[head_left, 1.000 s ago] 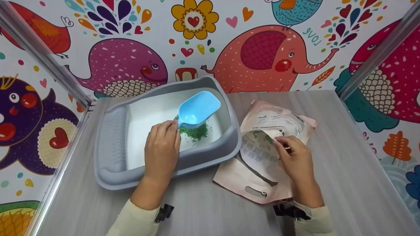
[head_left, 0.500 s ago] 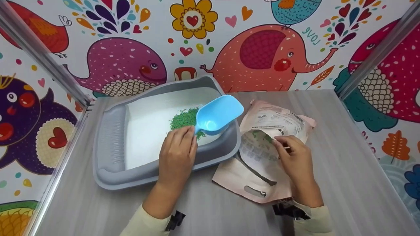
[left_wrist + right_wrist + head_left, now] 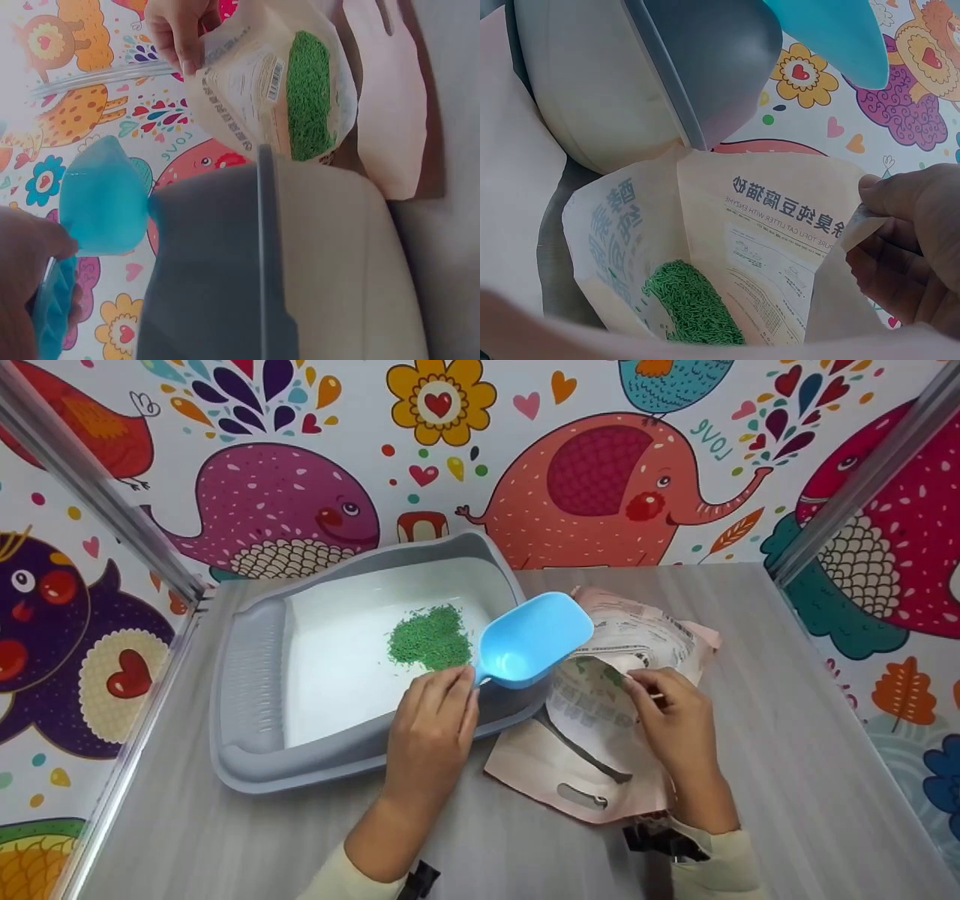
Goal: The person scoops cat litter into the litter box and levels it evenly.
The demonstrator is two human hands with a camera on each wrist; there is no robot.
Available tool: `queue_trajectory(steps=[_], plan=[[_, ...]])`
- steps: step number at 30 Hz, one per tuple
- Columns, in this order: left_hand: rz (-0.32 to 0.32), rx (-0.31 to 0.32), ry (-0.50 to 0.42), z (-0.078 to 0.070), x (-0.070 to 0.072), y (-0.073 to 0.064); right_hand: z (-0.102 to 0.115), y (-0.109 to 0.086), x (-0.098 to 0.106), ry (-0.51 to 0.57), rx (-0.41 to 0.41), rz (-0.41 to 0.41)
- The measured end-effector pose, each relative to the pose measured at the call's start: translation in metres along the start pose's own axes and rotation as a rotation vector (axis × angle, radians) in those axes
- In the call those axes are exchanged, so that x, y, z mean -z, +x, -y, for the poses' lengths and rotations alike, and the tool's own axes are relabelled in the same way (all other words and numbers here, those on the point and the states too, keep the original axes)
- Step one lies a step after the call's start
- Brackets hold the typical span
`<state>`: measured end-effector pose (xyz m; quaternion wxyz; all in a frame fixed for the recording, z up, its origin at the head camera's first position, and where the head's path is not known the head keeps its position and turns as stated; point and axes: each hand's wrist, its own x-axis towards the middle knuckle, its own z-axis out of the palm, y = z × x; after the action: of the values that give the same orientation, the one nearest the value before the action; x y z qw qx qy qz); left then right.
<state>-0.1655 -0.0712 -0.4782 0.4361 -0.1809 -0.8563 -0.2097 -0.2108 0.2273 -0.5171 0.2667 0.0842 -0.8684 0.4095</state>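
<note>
My left hand grips the handle of a light blue scoop, whose bowl looks empty and hangs over the right rim of the grey litter box. A small heap of green cat litter pellets lies on the box's white floor. On the right, my right hand pinches the edge of the pale pink cat litter bag, keeping its mouth spread. Inside the bag, green pellets show in the right wrist view. The left wrist view shows the scoop beside the box wall.
The litter box stands against the bag's left side on a grey wood-grain table. Behind rises a wall with cartoon animals, and metal posts stand at the corners. A torn bag strip with a handle slot lies in front.
My left hand has carried the scoop right, from above the green heap to over the box rim by the bag. The heap is now uncovered. My right hand keeps its place on the bag.
</note>
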Motion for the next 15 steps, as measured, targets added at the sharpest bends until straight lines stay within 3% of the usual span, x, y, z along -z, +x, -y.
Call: queue_trajectory(steps=[7,15], plan=[[0.021,-0.029,-0.021,-0.013,0.001,-0.008,-0.001,-0.001,0.001,0.002,-0.005,-0.001],[0.071,-0.051,-0.037,-0.024,-0.009,-0.023,0.000,0.000,0.002,0.020,0.006,-0.001]])
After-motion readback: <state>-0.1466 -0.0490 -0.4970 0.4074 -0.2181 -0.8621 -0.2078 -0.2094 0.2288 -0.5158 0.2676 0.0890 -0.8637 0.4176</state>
